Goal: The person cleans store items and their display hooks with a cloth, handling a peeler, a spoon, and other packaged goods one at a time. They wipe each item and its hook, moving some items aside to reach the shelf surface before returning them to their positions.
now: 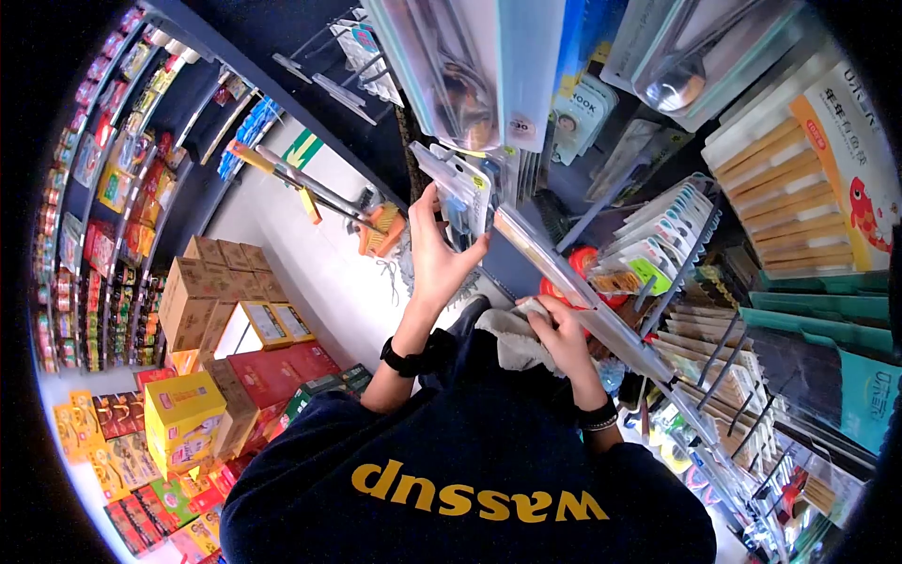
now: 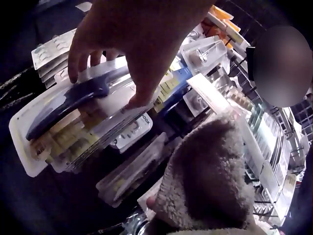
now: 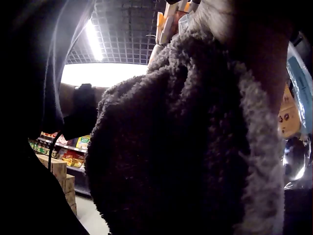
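My left hand point(image 1: 437, 258) spans a row of hanging blister packs point(image 1: 460, 193), fingers over one side and thumb on the other. In the left wrist view the front pack shows a tool with a dark blue handle point(image 2: 68, 105); its working end is hidden under the hand point(image 2: 132, 54). My right hand point(image 1: 564, 340) grips a grey fluffy cloth point(image 1: 515, 340) in front of my chest, beside the rack's price rail. The bunched cloth point(image 3: 166, 147) fills most of the right wrist view and hides the fingers.
Packaged ladles point(image 1: 672, 80) and other utensils hang close above and to the right. A long price rail point(image 1: 554, 263) runs beside the right hand. Packs of chopsticks point(image 1: 799, 188) hang at the far right. Cartons point(image 1: 193, 296) and a broom point(image 1: 381, 230) stand on the left.
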A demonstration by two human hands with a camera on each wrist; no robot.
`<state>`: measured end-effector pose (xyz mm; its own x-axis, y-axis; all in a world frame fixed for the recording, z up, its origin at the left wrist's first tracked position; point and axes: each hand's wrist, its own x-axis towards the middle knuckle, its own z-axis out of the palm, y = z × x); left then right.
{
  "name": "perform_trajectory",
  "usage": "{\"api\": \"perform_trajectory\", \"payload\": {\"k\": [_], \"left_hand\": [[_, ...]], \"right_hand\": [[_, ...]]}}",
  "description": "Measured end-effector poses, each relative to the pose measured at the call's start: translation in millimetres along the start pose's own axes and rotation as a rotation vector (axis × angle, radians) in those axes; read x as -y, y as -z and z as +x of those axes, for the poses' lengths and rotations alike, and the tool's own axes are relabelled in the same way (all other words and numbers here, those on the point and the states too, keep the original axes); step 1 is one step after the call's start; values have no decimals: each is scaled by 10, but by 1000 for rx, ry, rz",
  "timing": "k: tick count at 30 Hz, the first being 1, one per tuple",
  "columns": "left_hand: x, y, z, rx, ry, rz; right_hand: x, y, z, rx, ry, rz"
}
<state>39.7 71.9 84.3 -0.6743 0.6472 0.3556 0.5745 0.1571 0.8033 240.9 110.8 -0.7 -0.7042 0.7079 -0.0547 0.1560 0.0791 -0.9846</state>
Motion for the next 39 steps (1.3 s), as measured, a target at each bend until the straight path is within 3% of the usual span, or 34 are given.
{"api": "perform_trajectory", "payload": {"k": [4,5,7,11,15,19,35,39], "left_hand": [[8,-41,-153,78,20,-19],[21,-66,-195,118,26,-29],[-31,-116,-253,162,-27,-42],[-205,-192,-344,247,-59,-104],[-360,-170,-398,326,-63,-83],[-417,-176,-431,334,-98,-56],[-392,-334,-383,310,-151,-48],[-492,-434,-221,336,-201,-12]], "right_hand": [[317,83,24,132,-114,-19],[302,72,23,118,-124,-15],[275,50,24,64,50,-35],[453,55,-4,23,-22,24],[793,160,-4,-13,27,-120],[753,147,-37,-106,188,-187],[493,101,-22,-207,153,-126],[351,94,8,-281,-4,-57]]}}
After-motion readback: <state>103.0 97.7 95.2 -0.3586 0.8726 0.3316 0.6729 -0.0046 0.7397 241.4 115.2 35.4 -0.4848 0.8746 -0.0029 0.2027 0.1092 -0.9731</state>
